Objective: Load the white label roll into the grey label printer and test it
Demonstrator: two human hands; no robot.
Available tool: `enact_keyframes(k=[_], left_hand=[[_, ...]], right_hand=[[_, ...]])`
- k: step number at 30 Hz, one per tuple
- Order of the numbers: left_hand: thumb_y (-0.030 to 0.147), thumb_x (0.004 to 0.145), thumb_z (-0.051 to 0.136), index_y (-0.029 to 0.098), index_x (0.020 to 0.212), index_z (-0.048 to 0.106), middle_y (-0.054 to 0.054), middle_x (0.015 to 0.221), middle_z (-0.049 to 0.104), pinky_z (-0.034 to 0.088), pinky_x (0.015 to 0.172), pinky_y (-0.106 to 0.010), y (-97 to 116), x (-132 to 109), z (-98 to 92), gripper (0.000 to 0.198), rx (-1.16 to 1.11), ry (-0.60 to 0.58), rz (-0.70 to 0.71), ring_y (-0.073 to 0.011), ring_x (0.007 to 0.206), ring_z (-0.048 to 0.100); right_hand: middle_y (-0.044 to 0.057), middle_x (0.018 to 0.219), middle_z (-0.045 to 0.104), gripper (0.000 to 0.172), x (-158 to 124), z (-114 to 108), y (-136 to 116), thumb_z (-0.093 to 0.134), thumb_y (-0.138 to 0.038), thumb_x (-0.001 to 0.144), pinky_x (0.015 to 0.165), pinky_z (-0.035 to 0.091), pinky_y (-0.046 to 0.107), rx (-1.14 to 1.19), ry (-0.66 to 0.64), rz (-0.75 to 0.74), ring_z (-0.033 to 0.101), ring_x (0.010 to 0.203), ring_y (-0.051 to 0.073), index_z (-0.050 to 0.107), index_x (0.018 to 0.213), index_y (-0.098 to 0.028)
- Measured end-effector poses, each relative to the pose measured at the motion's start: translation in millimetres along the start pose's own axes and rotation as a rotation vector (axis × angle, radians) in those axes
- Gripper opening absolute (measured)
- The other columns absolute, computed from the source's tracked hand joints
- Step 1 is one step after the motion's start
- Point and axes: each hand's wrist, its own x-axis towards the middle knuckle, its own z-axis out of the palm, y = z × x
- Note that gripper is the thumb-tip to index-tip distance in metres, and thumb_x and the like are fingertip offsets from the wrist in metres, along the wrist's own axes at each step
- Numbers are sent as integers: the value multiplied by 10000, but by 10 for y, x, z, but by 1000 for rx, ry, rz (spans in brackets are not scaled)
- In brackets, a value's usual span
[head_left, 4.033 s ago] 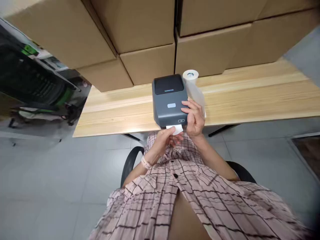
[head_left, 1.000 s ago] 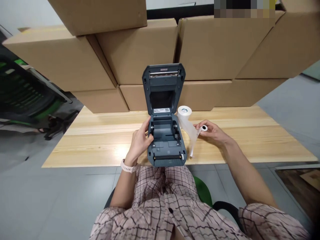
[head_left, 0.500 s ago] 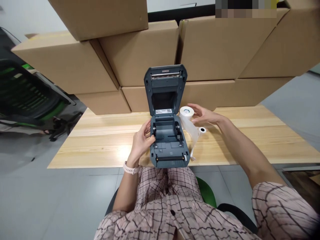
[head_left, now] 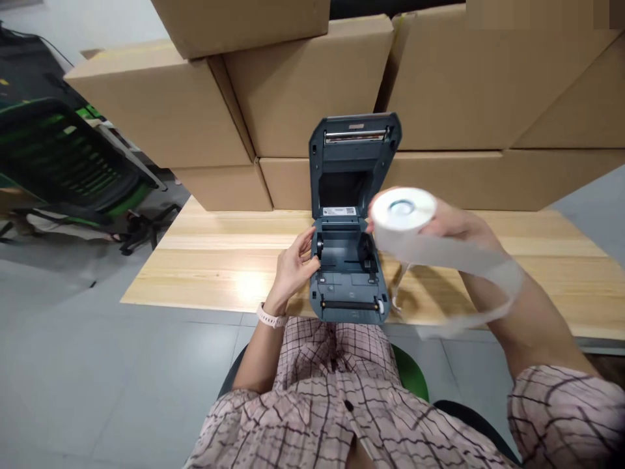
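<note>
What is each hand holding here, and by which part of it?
The right hand holds the white roll around its outer curved side. The left hand grips the open printer at the left edge of its base.

We wear a pink, dark-checked, short-sleeved shirt [head_left: 273,430] with a black button [head_left: 348,405], matching trousers [head_left: 307,355] and a pale wristband [head_left: 271,318].

Left fingers [head_left: 306,238] slightly bent, right fingers [head_left: 437,224] curled

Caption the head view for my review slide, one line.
Left hand on an open grey printer; right hand holding a white roll, its strip trailing.
</note>
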Motion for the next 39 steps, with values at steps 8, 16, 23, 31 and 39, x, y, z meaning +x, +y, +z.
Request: enact_keyframes(k=[8, 16, 23, 31, 39], left_hand=[[210, 829, 711, 221, 1499, 567, -156, 1571, 618, 543, 1192, -562, 1, 6, -14, 685, 60, -21, 1, -329, 1438, 624], [147, 797, 665, 275, 1446, 630, -84, 1502, 677, 525, 1219, -580, -56, -4, 10, 663, 76, 33, 7, -314, 1404, 653], [140, 806, 666, 296, 1435, 646, -74, 1444, 714, 505, 1234, -593, -114, -7, 2, 648, 100, 42, 28, -312, 1396, 659], [165, 838, 651, 253, 1428, 640, -98, 1456, 708, 545, 1200, -532, -56, -31, 10, 596, 107, 24, 20, -287, 1350, 693], [194, 847, 672, 251, 1421, 656, -101, 1399, 739, 573, 1160, -526, -15, -54, 18, 577, 154, 47, -5, -292, 1310, 717]], right_hand=[[123, 1212, 755, 641, 665, 542, -273, 830, -549, 734, 872, 524, 399, -617, -390, 62, 700, 1061, 328, 682, 1230, -172], [193, 1264, 731, 670, 670, 724, -172, 740, -653, 858, 868, 524, 410, -769, -372, 132, 705, 1062, 348, 649, 1260, -125], [275, 1355, 679, 698, 528, 905, -48, 564, -599, 1014, 1002, 522, 543, -864, -254, 86, 690, 1179, 416, 541, 1465, -67], [186, 1728, 391, 634, -32, 1153, 28, 490, -538, 1082, 1287, 362, 563, -805, -43, -136, 376, 1609, 350, 495, 1598, -169], [277, 1677, 424, 615, -590, 1650, -101, 637, -440, 1042, 1238, 452, 590, -906, 51, -170, 415, 1584, 394, 536, 1544, -98]])
